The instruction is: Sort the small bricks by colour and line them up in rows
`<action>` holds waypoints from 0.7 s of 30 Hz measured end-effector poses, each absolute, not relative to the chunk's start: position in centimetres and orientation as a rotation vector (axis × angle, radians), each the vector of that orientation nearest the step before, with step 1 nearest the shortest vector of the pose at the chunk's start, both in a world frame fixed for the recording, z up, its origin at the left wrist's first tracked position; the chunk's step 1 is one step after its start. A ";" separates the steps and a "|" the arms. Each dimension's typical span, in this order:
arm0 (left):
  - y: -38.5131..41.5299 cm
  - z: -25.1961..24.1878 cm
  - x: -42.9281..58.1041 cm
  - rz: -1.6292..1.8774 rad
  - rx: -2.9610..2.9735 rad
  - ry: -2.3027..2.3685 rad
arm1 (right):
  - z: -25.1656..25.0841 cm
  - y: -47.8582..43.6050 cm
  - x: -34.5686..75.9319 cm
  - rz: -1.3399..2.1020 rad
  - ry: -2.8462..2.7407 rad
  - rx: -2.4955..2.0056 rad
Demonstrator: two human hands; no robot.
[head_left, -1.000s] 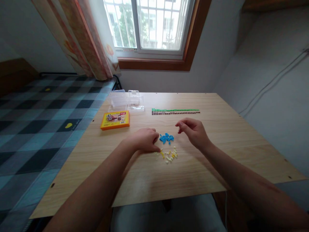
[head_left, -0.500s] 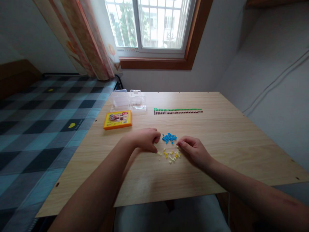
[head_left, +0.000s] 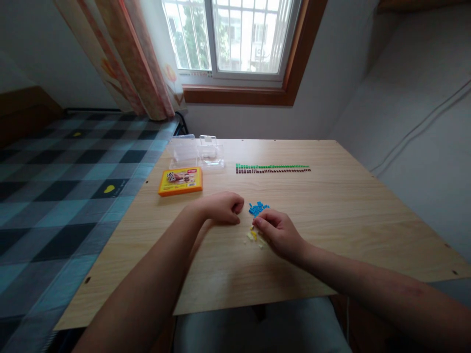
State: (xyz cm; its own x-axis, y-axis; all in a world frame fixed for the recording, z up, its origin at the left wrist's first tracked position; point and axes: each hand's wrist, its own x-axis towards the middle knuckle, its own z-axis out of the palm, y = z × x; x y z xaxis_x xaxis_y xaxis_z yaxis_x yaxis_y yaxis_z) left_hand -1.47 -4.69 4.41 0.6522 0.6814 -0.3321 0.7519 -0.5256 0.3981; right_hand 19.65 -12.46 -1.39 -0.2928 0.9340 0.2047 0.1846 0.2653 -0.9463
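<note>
A loose heap of small blue pieces [head_left: 259, 208] lies on the table, with a scatter of tiny pale and bright yellow pieces [head_left: 253, 236] nearer to me. Just left of both piles my left hand [head_left: 223, 207] rests with its fingers curled in; anything inside the curl is hidden. My right hand [head_left: 278, 231] is over the right part of the yellow scatter, thumb and forefinger pinched together at the near edge of the blue heap. Whatever is in that pinch is too small to make out. The hand covers some yellow pieces.
Farther back run a row of green pieces [head_left: 272, 166] and a row of dark brown pieces [head_left: 272, 171]. An orange-yellow box [head_left: 180, 181] lies at the left, before clear plastic cases [head_left: 211, 156]. A checked bed [head_left: 88, 196] adjoins the wooden table [head_left: 349, 215].
My right hand has moved left, over the yellow scatter and up to the blue heap. My left hand has drawn slightly back from the pale pieces, its thumb now higher.
</note>
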 end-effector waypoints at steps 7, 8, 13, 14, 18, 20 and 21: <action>-4.1 3.5 -2.0 -0.082 2.284 1.130 | -0.9 -12.1 17.9 1.084 -1.782 -0.987; -4.2 3.5 -1.9 -0.072 2.285 1.139 | -0.9 -12.1 17.7 1.091 -1.796 -0.966; -4.2 3.6 -1.7 -0.027 2.282 1.198 | -0.7 -12.1 18.1 1.050 -1.867 -0.902; -4.2 3.5 -1.7 -0.004 2.285 1.210 | -0.5 -11.7 18.5 1.007 -1.845 -0.915; -4.0 2.8 -1.7 0.197 2.300 1.296 | 0.3 -8.3 20.6 0.830 -1.624 -0.996; -3.9 2.4 -1.7 0.291 2.292 1.333 | 0.5 -6.2 21.5 0.756 -1.487 -1.044; -3.8 2.2 -1.7 0.321 2.287 1.342 | 0.5 -5.3 21.7 0.751 -1.416 -1.062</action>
